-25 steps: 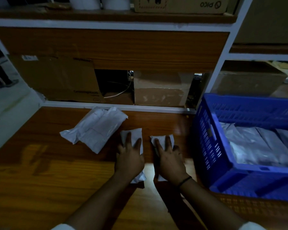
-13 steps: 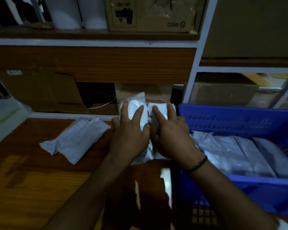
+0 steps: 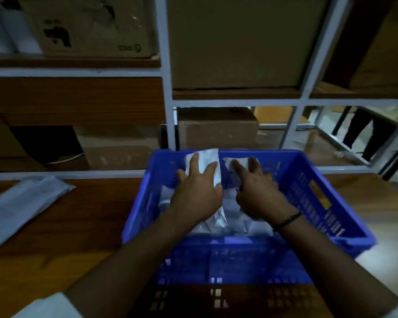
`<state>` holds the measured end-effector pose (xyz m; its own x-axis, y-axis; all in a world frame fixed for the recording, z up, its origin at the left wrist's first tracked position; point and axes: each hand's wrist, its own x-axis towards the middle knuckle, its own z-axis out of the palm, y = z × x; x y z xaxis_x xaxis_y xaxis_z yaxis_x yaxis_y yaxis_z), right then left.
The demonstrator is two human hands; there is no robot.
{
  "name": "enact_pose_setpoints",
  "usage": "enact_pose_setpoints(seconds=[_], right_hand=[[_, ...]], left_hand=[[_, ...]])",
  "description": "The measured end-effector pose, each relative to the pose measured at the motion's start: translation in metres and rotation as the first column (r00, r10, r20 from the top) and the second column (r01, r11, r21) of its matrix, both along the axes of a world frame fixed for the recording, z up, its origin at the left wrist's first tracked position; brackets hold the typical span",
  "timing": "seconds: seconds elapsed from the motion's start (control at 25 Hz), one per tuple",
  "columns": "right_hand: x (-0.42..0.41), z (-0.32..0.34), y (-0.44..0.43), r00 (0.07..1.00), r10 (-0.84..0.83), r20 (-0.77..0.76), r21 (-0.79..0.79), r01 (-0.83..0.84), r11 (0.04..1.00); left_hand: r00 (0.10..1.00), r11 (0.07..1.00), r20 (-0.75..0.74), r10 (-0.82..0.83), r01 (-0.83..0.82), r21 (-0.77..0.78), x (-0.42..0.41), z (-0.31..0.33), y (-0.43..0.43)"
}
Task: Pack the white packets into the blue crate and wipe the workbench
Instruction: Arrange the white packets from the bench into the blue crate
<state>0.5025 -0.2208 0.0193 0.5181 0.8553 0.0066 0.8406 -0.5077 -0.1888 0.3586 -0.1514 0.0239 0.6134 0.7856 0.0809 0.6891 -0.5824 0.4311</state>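
Observation:
The blue crate [image 3: 313, 193] stands on the wooden workbench [image 3: 83, 226] right in front of me. Both my hands are over its inside. My left hand [image 3: 197, 191] holds a white packet [image 3: 208, 160] that sticks out past my fingers toward the crate's far wall. My right hand [image 3: 256, 191] holds a second white packet [image 3: 236, 162] beside it. More white packets [image 3: 255, 226] lie in the crate under my hands. A pile of white packets [image 3: 23, 205] rests on the bench at the left.
White-framed shelves rise behind the bench, with cardboard boxes [image 3: 218, 131] on the lower level and another box [image 3: 90, 26] above. The crate's perforated front wall [image 3: 228, 265] is close to me. Bare bench lies between the crate and the left pile.
Both hands lifted one packet each off the bench and carried them right, over the crate's rim and into the crate. My view swung right with them.

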Motion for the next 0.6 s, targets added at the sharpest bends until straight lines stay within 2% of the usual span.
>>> enact_pose_setpoints(seconds=[0.12, 0.24, 0.32, 0.48, 0.52, 0.6], right_hand=[[0.06, -0.011, -0.018, 0.997, 0.034, -0.074, -0.118, -0.043, 0.992], [0.091, -0.015, -0.016, 0.976, 0.124, -0.177, -0.203, -0.16, 0.966], [0.097, -0.018, -0.009, 0.954, 0.154, -0.259, -0.207, -0.21, 0.955], [0.107, -0.035, 0.007, 0.936, 0.196, -0.293, -0.203, -0.261, 0.944], [0.11, -0.036, 0.009, 0.935, 0.226, -0.273, -0.257, -0.297, 0.92], [0.112, -0.04, 0.005, 0.937, 0.264, -0.229, -0.439, -0.342, 0.831]], left_hand=[[0.98, 0.998, -0.189, -0.056, 0.05, -0.041, 0.053, -0.021, -0.019], [0.911, 0.994, -0.4, -0.101, 0.078, -0.074, 0.088, -0.045, -0.018], [0.885, 0.993, -0.453, -0.105, 0.065, -0.102, 0.104, -0.061, -0.015], [0.862, 0.98, -0.496, -0.1, -0.001, -0.199, 0.105, -0.074, -0.001], [0.823, 0.976, -0.548, -0.148, 0.03, -0.217, 0.102, -0.074, 0.005], [0.66, 0.958, -0.698, -0.277, 0.137, -0.25, 0.096, -0.074, 0.015]])
